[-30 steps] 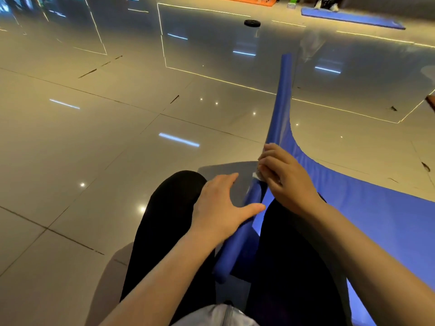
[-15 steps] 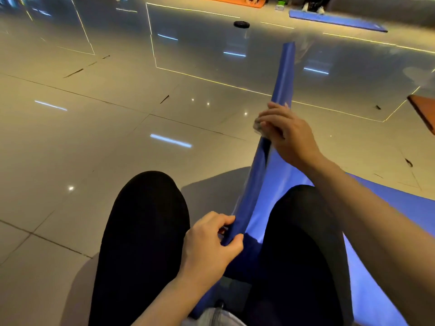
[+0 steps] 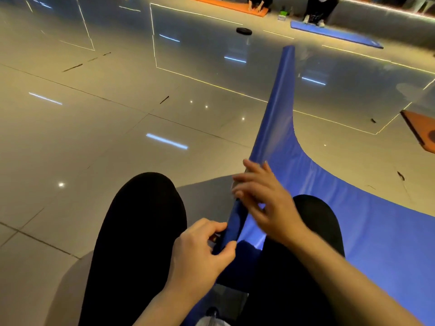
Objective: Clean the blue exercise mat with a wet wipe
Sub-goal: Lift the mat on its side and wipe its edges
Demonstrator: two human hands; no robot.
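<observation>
Blue exercise mat (image 3: 277, 128), its edge raised, gets wiped: left hand (image 3: 202, 250) pinches the near end; blurred right hand (image 3: 263, 196) apparently presses a barely visible wipe, likely sliding farther along next.

Two bare forearms without sleeves, left hand (image 3: 200, 250) and right hand (image 3: 266, 201) without rings or gloves, both legs (image 3: 141, 231) in plain black trousers, a bit of pale grey garment (image 3: 211, 322) at the waist
</observation>
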